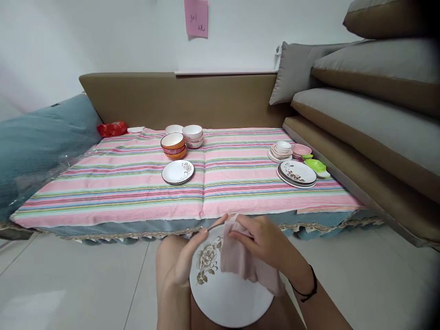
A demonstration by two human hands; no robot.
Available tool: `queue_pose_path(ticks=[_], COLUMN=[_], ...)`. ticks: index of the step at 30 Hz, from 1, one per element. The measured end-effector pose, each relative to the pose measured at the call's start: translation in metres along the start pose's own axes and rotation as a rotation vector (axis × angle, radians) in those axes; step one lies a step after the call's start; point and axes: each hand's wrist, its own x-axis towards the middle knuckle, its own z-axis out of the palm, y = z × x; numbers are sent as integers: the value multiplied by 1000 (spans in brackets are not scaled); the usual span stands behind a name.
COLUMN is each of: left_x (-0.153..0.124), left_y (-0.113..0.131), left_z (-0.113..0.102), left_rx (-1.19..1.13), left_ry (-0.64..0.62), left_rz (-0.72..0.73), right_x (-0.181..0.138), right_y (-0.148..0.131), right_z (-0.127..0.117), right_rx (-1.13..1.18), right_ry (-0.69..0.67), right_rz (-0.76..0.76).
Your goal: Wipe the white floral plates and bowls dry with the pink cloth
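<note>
A white plate (237, 300) with a dark rim and a brown flower print is tilted over my lap. My left hand (187, 256) grips it along the left edge, thumb on the face near the rim. In my right hand (263, 240) is a pale pink cloth (237, 256), pinched between thumb and fingers. The cloth lies against the plate's upper right part and hangs down over its face. Beyond, on the striped cloth, a short stack of similar flowered plates (178, 172) sits left of centre, and another stack (296, 173) stands to the right.
Orange and white bowls (173, 146) are stacked behind the left plates. Small dishes (283, 146), a pink bowl (301, 150) and a green leaf-shaped dish (315, 167) stand at the right. A red bag (112, 129) lies far left. Piled cushions (371, 114) border the right side.
</note>
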Motion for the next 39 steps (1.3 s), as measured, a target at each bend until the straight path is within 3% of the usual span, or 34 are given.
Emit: queue_pose_path(ticks=[3, 6, 9, 11, 16, 19, 21, 24, 28, 33, 36, 39], left_x=[4, 9, 10, 9, 13, 25, 34, 38, 25, 8, 6, 7], left_y=[0, -4, -7, -7, -14, -29, -38, -42, -31, -1, 11, 11], left_z=[1, -1, -10, -17, -8, 14, 24, 23, 8, 5, 9, 9], left_rx=[126, 160, 144, 93, -25, 12, 53, 107, 195, 491, 658, 676], left_ry=[-141, -110, -88, -102, 74, 161, 328, 495, 477, 336, 156, 5], left_rz=[-101, -129, -105, -32, 290, 352, 404, 434, 319, 95, 13, -10], right_x=[3, 5, 3, -1, -3, 0, 0, -3, -7, -7, -5, -3], right_y=[-5, -1, 15, 27, 41, 33, 28, 27, 35, 32, 19, 9], right_z=[6, 10, 9, 8, 29, 54, 66, 65, 36, 8, 8, 13], right_rx=[-35, 41, 188, 304, 646, 921, 988, 911, 718, 396, 271, 178], right_ry=[-95, -101, -66, 54, 648, 776, 789, 746, 576, 212, 28, -44], right_rz=[-143, -183, -110, 22, 483, 620, 633, 585, 423, 278, 165, 77])
